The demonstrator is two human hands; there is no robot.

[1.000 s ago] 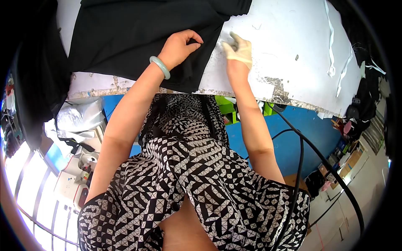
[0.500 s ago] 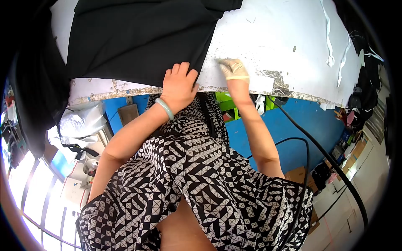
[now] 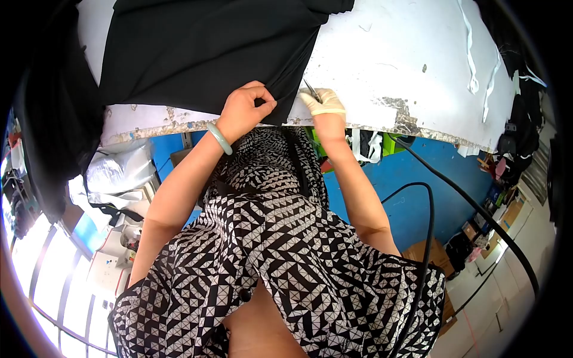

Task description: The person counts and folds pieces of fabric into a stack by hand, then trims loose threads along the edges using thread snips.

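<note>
Black fabric [image 3: 197, 53] lies over the white worktop [image 3: 382, 53] and reaches its front edge. My left hand [image 3: 246, 107], with a pale green bangle at the wrist, pinches a fold of this fabric near the lower right corner. Just right of the fabric's edge is my right hand [image 3: 324, 107], in a cream glove or wrap. Its fingers are closed on a small metal tool [image 3: 311, 89], whose thin tip points up and left toward the fabric; the rest is hidden in the hand.
White strips [image 3: 469, 53] lie on the worktop's right side. More dark cloth [image 3: 59, 113] hangs at the left. A black cable [image 3: 471, 203] runs down on the right. Green bins [image 3: 391, 145] are under the table edge, and a plastic bag [image 3: 119, 169] is at lower left.
My left hand has gone from lying on the fabric's front edge to pinching it. My right hand has moved slightly left, and the metal tip now shows clearly.
</note>
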